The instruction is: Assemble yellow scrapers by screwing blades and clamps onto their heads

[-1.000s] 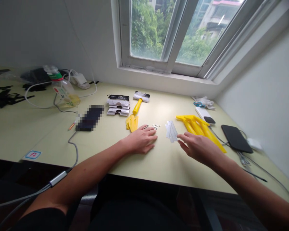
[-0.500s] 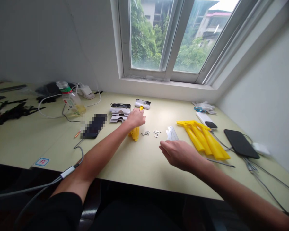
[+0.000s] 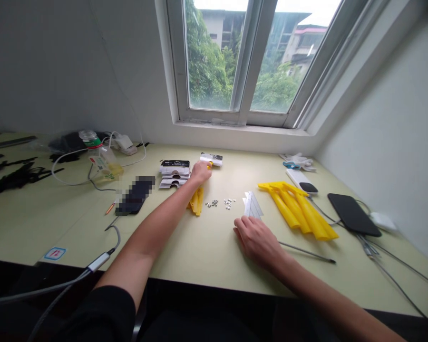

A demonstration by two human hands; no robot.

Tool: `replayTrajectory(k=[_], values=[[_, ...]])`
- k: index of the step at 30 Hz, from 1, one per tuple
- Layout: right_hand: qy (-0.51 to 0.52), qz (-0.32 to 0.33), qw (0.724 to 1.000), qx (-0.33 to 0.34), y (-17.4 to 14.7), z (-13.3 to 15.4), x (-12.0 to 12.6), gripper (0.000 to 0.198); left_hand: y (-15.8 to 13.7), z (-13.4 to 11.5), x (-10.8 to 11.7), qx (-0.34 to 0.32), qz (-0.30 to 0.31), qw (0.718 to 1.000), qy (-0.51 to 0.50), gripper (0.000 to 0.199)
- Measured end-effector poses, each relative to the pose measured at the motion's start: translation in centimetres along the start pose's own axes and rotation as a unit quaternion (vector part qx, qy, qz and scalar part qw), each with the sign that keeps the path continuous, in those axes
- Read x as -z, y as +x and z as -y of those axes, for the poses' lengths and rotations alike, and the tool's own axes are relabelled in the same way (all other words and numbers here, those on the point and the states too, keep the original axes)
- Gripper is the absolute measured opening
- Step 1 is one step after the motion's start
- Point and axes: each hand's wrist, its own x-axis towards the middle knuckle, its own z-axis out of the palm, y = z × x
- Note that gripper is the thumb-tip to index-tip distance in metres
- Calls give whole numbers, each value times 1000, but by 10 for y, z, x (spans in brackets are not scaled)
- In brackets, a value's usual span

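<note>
My left hand [image 3: 201, 173] reaches over the far middle of the table, its fingers closed on a yellow plastic part [image 3: 210, 165] of which only a bit shows. Below the wrist lies a yellow plastic piece [image 3: 197, 203]; whether it is the same part is hidden. My right hand [image 3: 256, 237] rests low at the table's near side with curled fingers. From beneath it a thin grey rod with a dark tip [image 3: 308, 252] sticks out to the right. Small screws [image 3: 212, 204] and small nuts or washers [image 3: 228, 203] lie between my hands. Clear flat triangular pieces [image 3: 251, 206] lie just beyond my right fingers.
Several yellow plastic parts [image 3: 299, 209] lie at right, beside a white device [image 3: 301, 181] and a black phone-like slab [image 3: 353, 213] with cables. White-and-black packets [image 3: 174, 174] stand left of my left hand. Further left are a phone [image 3: 137, 197] and a bottle [image 3: 103, 164].
My right hand has come down and nearer, its fingers lower, and the grey rod has shifted with it. My left hand stays at the yellow part. The view has tilted slightly up.
</note>
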Motion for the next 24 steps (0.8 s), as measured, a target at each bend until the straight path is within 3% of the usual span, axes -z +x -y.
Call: replayTrajectory(k=[4, 6, 8, 10, 13, 15, 20, 24], values=[[90, -84, 992, -16, 1, -17, 6, 24, -27, -4, 4, -38, -78, 993, -78, 28], [196, -138, 970, -44, 9, -26, 13, 24, -48, -7, 5, -60, -114, 985, -112, 23], [340, -171, 920, -96, 25, -35, 22, 27, -71, -11, 5, -85, -146, 975, -144, 17], [493, -167, 843, -137, 45, -40, 29, 35, -94, -15, 5, -128, -181, 952, -213, 11], [653, -101, 743, -104, 74, -34, 33, 50, -125, -20, 2, -160, -183, 932, -268, 14], [696, -61, 712, -70, 84, -23, 29, 52, -142, -23, 0, -171, -157, 930, -286, 19], [708, -89, 699, -55, 80, -7, 14, 38, -165, -25, 2, -232, -117, 919, -298, 19], [672, -80, 734, -64, 70, -14, 16, 43, -161, -23, 18, -194, -169, 917, -306, 32]])
